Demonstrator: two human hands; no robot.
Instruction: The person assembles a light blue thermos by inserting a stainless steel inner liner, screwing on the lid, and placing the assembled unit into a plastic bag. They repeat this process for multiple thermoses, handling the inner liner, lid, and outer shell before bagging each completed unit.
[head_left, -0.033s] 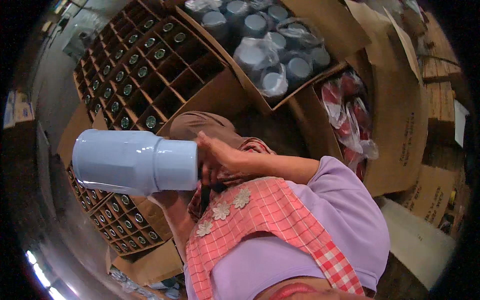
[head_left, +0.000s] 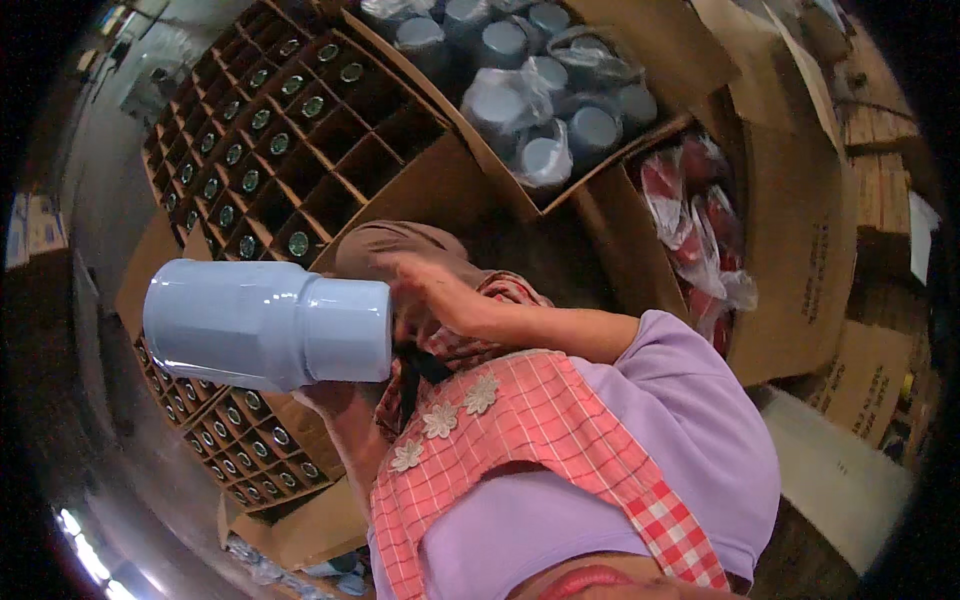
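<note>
A light blue flask-shaped container (head_left: pixel 230 325), glossy with a narrower collar, lies sideways in the air at the left, its collar toward my body. My left hand (head_left: pixel 335 400) comes up against its lower side and holds it; the fingers are hidden behind it. Close to the collar end is my right hand (head_left: pixel 415 285), smeared by motion. Whether it touches the rim or grips anything is not clear. A dark strip (head_left: pixel 425 362) shows just below the right hand, against the checked apron (head_left: pixel 530 410).
A divided carton (head_left: pixel 300 160) at upper left has glassy round tips in many cells; another divided carton (head_left: pixel 245 450) stands below. An open box (head_left: pixel 545 210) has bagged grey-blue rounded pieces. Bagged red items (head_left: pixel 700 230) fill a carton at right. Cardboard flaps (head_left: pixel 790 260) stick up.
My right hand has shifted slightly at the collar end and is more blurred. The dark strip below it shows more plainly. The container is nearly where it was.
</note>
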